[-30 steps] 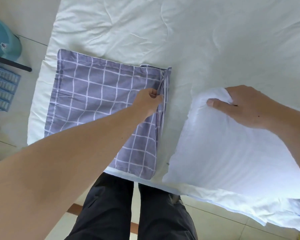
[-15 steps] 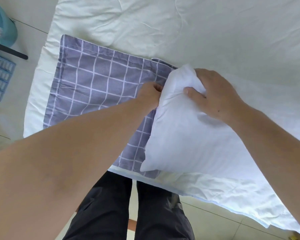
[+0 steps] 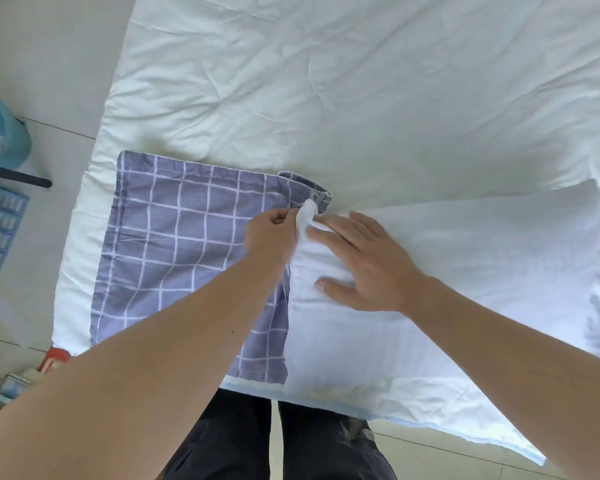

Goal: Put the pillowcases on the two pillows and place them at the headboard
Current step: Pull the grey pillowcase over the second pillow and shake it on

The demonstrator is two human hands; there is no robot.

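We note the pillowcase [image 3: 187,244], blue-grey with a white grid, lying flat on the bed [image 3: 326,81] near its left near corner, open end facing right. The white pillow [image 3: 447,271] lies just to its right along the bed's near edge, its left end meeting the opening and one corner poking up at the mouth.

Left hand [image 3: 271,233]: fingers curled, pinching the upper layer of the pillowcase at the opening, right against that pillow corner. Right hand [image 3: 364,268]: flat on the pillow's left end, fingers straight and spread, pressing it toward the opening; it grips nothing.

Step in hand, as we judge it: starting the first pillow into its case. Little, if any, of the pillow is inside yet. We see no second pillow or case, and no headboard.

Next move likely calls for lifting the mouth wider while the right hand feeds the corner in, then working the case along the pillow.

Beyond the bed's left edge: a teal bucket [image 3: 0,133] on the floor [image 3: 49,64].
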